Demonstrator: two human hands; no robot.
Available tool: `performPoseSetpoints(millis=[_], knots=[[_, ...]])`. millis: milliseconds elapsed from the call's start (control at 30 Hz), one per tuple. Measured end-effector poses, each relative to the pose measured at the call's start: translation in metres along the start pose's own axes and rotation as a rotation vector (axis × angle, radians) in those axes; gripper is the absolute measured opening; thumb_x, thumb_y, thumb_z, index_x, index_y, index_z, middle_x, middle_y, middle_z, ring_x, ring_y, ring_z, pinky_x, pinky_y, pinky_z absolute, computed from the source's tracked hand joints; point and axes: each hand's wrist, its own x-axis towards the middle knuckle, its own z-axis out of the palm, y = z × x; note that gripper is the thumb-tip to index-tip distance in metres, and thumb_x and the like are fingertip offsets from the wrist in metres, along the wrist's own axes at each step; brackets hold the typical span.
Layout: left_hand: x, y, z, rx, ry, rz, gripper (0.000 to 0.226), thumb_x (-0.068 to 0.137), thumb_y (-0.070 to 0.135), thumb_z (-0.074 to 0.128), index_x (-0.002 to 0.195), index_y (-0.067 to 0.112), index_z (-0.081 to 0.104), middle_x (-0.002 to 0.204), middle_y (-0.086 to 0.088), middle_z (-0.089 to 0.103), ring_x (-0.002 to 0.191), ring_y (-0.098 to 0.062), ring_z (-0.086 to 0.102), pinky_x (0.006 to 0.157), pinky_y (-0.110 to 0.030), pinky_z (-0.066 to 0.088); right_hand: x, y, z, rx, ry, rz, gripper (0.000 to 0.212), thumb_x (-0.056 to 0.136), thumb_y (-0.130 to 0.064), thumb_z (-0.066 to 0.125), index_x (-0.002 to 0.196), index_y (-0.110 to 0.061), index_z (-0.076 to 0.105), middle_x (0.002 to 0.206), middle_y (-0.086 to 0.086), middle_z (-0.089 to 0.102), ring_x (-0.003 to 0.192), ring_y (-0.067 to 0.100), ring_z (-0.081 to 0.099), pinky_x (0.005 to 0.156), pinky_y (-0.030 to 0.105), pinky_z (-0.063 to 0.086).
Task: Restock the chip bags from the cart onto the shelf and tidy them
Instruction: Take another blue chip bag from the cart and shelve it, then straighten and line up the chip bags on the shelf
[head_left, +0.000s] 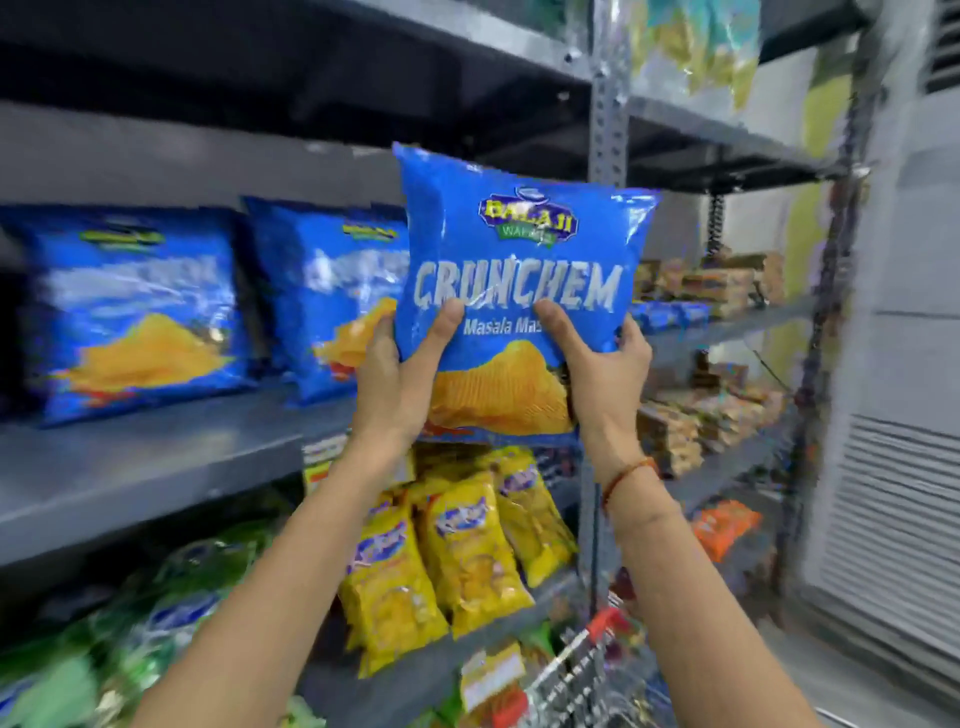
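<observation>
Blue chip bag (519, 291), one, printed "Crunchem", held upright in the air in front of the grey shelf (130, 467), level with its right end and not yet resting on it. Left hand (400, 379), fingers clamped on the bag's lower left edge, thumb across the front; right hand (597, 364), fingers clamped on the lower right edge, thumb likewise on the front, a thread band at the wrist. Risks, as judged: the bag is air-filled and slick, so a grip by the lower corners alone may let the top flop forward or the foil slide out; pressing harder may crush the chips; pushing it in beside the nearest shelved bag (332, 296) may knock that one over, since it already leans. Shelved blue bags of the same print: two, the nearest and a farther one (135, 312) to its left, well apart from each other. Yellow snack packs (467, 545) on the shelf below: at least four, overlapping. Cart (582, 675), one, only its wire rim visible at lower right.
</observation>
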Motion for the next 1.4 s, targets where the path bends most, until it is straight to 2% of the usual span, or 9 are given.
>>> performPoseSetpoints(millis=[200, 300, 367, 467, 533, 733, 1133, 1300, 1400], knots=[[0.020, 0.016, -0.093, 0.032, 0.261, -0.006, 0.060, 0.070, 0.072, 0.056, 0.112, 0.030, 0.057, 0.118, 0.006, 0.064, 0.110, -0.014, 0.060, 0.099, -0.040, 0.046, -0.014, -0.010, 0.107, 0.117, -0.206, 0.009, 0.029, 0.068, -0.024, 0.085, 0.092, -0.017, 0.070, 0.085, -0.011, 0.073, 0.074, -0.003, 0.069, 0.066, 0.015, 0.052], [0.023, 0.015, -0.133, 0.050, 0.408, -0.009, 0.050, 0.084, 0.060, 0.052, 0.116, 0.021, 0.055, 0.115, 0.009, 0.060, 0.101, -0.008, 0.058, 0.080, -0.016, 0.046, -0.030, -0.003, 0.151, 0.126, -0.307, 0.063, 0.033, 0.069, -0.027, 0.084, 0.095, -0.014, 0.069, 0.086, -0.010, 0.072, 0.075, -0.005, 0.068, 0.066, 0.012, 0.051], [0.022, 0.009, -0.157, 0.119, 0.496, -0.023, 0.052, 0.086, 0.058, 0.050, 0.118, 0.018, 0.055, 0.111, 0.007, 0.060, 0.103, -0.012, 0.058, 0.081, -0.022, 0.044, -0.042, 0.001, 0.176, 0.116, -0.374, 0.096, 0.044, 0.067, -0.034, 0.084, 0.101, -0.010, 0.068, 0.091, -0.006, 0.072, 0.082, 0.001, 0.068, 0.074, 0.020, 0.052], [0.023, 0.001, -0.185, 0.151, 0.566, -0.056, 0.081, 0.067, 0.078, 0.048, 0.121, 0.019, 0.056, 0.119, -0.001, 0.064, 0.109, -0.020, 0.060, 0.097, -0.042, 0.045, -0.054, 0.009, 0.208, 0.110, -0.452, 0.138, 0.029, 0.071, -0.029, 0.083, 0.085, -0.026, 0.057, 0.081, -0.023, 0.058, 0.067, -0.025, 0.056, 0.068, 0.004, 0.046], [0.028, -0.006, -0.200, 0.170, 0.609, -0.094, 0.088, 0.065, 0.082, 0.046, 0.123, 0.017, 0.055, 0.123, 0.000, 0.062, 0.109, -0.020, 0.058, 0.097, -0.041, 0.044, -0.060, 0.015, 0.226, 0.098, -0.487, 0.155, 0.029, 0.071, -0.031, 0.083, 0.088, -0.025, 0.061, 0.082, -0.022, 0.061, 0.069, -0.024, 0.057, 0.071, 0.010, 0.051], [0.047, -0.027, -0.225, 0.261, 0.645, -0.172, 0.065, 0.082, 0.066, 0.047, 0.121, 0.015, 0.055, 0.120, -0.005, 0.060, 0.111, -0.025, 0.054, 0.091, -0.036, 0.040, -0.065, 0.037, 0.265, 0.027, -0.528, 0.227, 0.054, 0.058, -0.057, 0.081, 0.097, -0.022, 0.068, 0.093, -0.010, 0.073, 0.091, 0.011, 0.069, 0.088, 0.041, 0.057], [0.067, -0.052, -0.242, 0.467, 0.631, -0.348, 0.075, 0.083, 0.071, 0.038, 0.131, 0.013, 0.044, 0.129, -0.013, 0.054, 0.114, -0.033, 0.052, 0.098, -0.049, 0.042, -0.063, 0.054, 0.282, -0.172, -0.535, 0.265, 0.062, 0.070, -0.061, 0.072, 0.112, -0.017, 0.059, 0.101, -0.004, 0.063, 0.092, 0.017, 0.050, 0.082, 0.031, 0.038], [0.041, -0.037, -0.243, 0.540, 0.572, -0.155, 0.056, 0.092, 0.043, 0.050, 0.137, 0.012, 0.037, 0.137, -0.010, 0.044, 0.116, -0.021, 0.046, 0.095, -0.035, 0.040, -0.068, 0.050, 0.276, -0.207, -0.488, 0.169, 0.094, 0.074, -0.062, 0.067, 0.145, -0.012, 0.032, 0.142, 0.008, 0.050, 0.132, 0.027, 0.045, 0.107, 0.043, 0.040], [0.000, -0.021, -0.251, 0.668, 0.448, 0.035, 0.044, 0.091, 0.038, 0.055, 0.128, 0.017, 0.046, 0.122, -0.001, 0.055, 0.103, -0.010, 0.052, 0.087, -0.028, 0.044, -0.081, 0.038, 0.273, -0.280, -0.404, -0.067, 0.085, 0.083, -0.051, 0.065, 0.146, -0.008, 0.030, 0.144, 0.014, 0.041, 0.134, 0.029, 0.036, 0.107, 0.041, 0.033]])
